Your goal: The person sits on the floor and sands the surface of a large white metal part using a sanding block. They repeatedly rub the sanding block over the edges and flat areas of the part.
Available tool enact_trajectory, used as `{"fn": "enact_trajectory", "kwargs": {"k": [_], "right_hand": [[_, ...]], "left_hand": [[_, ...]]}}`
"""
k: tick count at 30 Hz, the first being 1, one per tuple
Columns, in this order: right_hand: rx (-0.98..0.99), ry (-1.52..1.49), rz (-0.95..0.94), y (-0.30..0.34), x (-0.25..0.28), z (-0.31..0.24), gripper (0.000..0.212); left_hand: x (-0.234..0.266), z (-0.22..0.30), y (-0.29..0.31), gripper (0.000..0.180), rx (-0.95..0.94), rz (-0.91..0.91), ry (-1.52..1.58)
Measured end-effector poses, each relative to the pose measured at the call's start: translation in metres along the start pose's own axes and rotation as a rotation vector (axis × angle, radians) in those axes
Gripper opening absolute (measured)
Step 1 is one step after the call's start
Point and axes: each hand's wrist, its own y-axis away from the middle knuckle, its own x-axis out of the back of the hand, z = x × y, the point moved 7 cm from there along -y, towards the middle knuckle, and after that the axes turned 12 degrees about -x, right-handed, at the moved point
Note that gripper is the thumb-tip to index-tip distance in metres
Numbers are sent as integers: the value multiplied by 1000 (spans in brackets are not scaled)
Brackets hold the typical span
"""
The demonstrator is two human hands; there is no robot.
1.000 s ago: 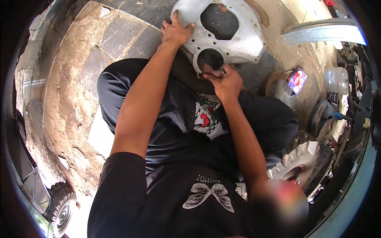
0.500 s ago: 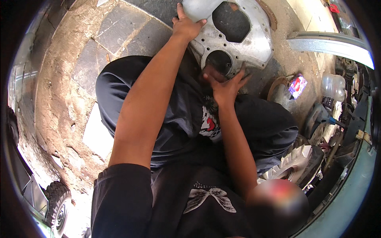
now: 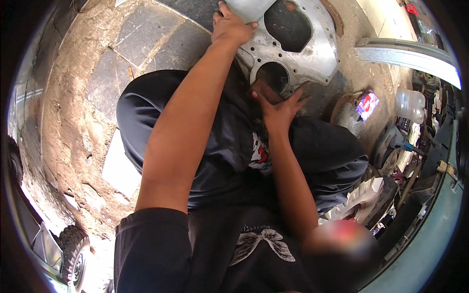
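Note:
A silver-grey cast metal housing plate (image 3: 320, 53) stands before my lap, with a large opening, a smaller round one and several bolt holes. At its upper left, beside a smooth pale grey section (image 3: 249, 7), my left hand (image 3: 232, 28) grips the edge, thumb lying toward the plate. My right hand (image 3: 281, 110) is at the lower rim, below the round opening, with thumb and fingers spread wide. Something reddish brown (image 3: 266, 91) shows just above that palm; what it is I cannot make out.
Dark floor tiles (image 3: 141, 36) and rough concrete (image 3: 78, 107) surround my crossed legs. Right of the plate are a metal beam (image 3: 405, 52), a purple packet (image 3: 366, 105), a clear plastic bottle (image 3: 409, 106) and a toothed metal wheel (image 3: 361, 198). A tyre (image 3: 73, 254) stands lower left.
The view has shifted slightly, so the plate and my hands appear a little further right. Both hands keep nearly the same places on the plate.

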Motion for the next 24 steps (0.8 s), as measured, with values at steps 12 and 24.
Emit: {"fn": "enact_trajectory", "kwargs": {"k": [12,24], "right_hand": [[23,52,28,-12,-2,-16,152],[84,61,137,-16,-7,-34,139]], "left_hand": [[10,40,18,127,114,-86,-8],[17,42,19,127,131,-89,6]]}}
